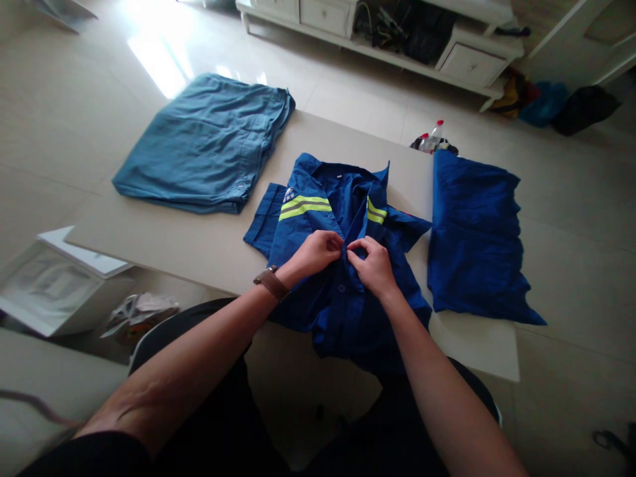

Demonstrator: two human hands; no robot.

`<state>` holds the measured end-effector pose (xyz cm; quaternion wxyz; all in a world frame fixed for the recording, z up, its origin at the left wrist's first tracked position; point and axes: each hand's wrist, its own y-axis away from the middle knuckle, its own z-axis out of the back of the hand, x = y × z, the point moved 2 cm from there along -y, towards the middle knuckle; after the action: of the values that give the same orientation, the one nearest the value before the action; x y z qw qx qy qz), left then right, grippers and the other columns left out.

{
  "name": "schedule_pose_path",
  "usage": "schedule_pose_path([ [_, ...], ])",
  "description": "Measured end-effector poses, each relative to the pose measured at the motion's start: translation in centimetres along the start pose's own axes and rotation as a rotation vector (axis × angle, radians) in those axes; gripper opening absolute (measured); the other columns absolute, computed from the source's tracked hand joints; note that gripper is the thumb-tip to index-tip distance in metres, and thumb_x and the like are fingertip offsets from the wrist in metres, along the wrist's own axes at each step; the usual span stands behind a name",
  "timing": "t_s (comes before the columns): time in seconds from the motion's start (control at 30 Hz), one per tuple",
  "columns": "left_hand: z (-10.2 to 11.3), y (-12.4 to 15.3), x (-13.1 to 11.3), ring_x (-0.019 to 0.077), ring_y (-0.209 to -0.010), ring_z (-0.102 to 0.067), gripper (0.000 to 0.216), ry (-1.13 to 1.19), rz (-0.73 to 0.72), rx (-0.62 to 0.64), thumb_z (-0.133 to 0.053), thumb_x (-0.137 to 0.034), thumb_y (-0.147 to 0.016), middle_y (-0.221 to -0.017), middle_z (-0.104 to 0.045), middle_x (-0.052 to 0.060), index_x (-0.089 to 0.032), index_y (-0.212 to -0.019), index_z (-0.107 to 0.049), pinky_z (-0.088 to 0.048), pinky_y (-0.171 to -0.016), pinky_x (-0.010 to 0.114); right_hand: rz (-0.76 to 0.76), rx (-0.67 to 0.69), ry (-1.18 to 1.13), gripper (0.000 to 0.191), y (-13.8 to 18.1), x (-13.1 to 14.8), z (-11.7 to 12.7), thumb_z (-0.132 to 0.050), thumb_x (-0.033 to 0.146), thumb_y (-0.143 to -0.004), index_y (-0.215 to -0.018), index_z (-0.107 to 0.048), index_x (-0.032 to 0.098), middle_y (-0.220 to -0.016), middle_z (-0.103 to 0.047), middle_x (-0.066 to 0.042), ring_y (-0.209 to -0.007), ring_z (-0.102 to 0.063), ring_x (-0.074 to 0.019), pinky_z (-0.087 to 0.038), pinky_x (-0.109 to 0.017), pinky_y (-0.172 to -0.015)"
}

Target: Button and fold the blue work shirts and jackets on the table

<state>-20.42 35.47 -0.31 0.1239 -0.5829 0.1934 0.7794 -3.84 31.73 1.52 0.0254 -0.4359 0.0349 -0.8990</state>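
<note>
A blue work shirt with yellow-green reflective stripes lies face up, collar away from me, its lower end hanging over the near table edge. My left hand, with a brown-strapped watch at the wrist, pinches the shirt's front placket. Close beside it, my right hand pinches the other front edge at the same height. Fingertips of both hands nearly meet at the middle of the chest; whatever small part sits between them is hidden. A button shows on the placket just below.
Folded lighter blue cloth lies on the left of the pale table. Darker blue folded cloth overhangs the right end. Red-capped bottles stand beyond the far edge. A white cabinet is at the back, a white box at left.
</note>
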Motion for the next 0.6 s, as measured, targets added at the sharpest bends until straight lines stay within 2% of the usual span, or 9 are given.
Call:
schedule_pose_path([
  [0.1,0.06,-0.01,0.04,0.0145,-0.075,-0.069,0.024,-0.01,0.001,-0.021,-0.06,-0.002,-0.072,-0.08,-0.076,0.004,-0.012,-0.087,-0.076,-0.051,-0.068,0.021,0.007,-0.005,0.006,0.009,0.08,0.0,-0.09,-0.066,0.025,-0.084,-0.081,-0.073,0.02,-0.082,-0.066,-0.004,-0.076,-0.061,-0.0191,-0.049,-0.031,-0.078],
  [0.33,0.55,0.16,-0.2,0.0156,-0.076,-0.067,0.019,-0.065,0.012,-0.093,-0.065,-0.01,-0.074,-0.082,-0.077,0.005,-0.013,-0.085,-0.08,-0.05,-0.069,0.023,0.076,-0.014,0.061,0.013,0.22,0.17,-0.14,-0.063,0.024,-0.089,-0.084,-0.074,0.02,-0.083,-0.065,-0.005,-0.082,-0.065,-0.0211,-0.049,-0.032,-0.08],
  [0.47,0.43,0.09,-0.04,0.0146,-0.071,-0.067,0.016,0.082,0.103,-0.069,-0.067,-0.009,-0.072,-0.076,-0.076,0.005,-0.011,-0.082,-0.079,-0.051,-0.068,0.023,0.098,0.0,0.098,0.012,0.29,0.19,-0.5,-0.063,0.021,-0.089,-0.087,-0.075,0.02,-0.084,-0.064,-0.005,-0.082,-0.064,-0.0213,-0.049,-0.032,-0.08],
  [0.6,0.21,0.27,-0.18,0.0129,-0.066,-0.064,0.015,0.27,0.201,-0.071,-0.078,-0.023,-0.074,-0.07,-0.073,0.004,-0.01,-0.08,-0.078,-0.05,-0.064,0.023,0.109,-0.008,0.126,0.012,0.5,0.25,-0.7,-0.063,0.021,-0.089,-0.086,-0.074,0.021,-0.085,-0.062,-0.005,-0.082,-0.062,-0.0215,-0.049,-0.032,-0.078],
])
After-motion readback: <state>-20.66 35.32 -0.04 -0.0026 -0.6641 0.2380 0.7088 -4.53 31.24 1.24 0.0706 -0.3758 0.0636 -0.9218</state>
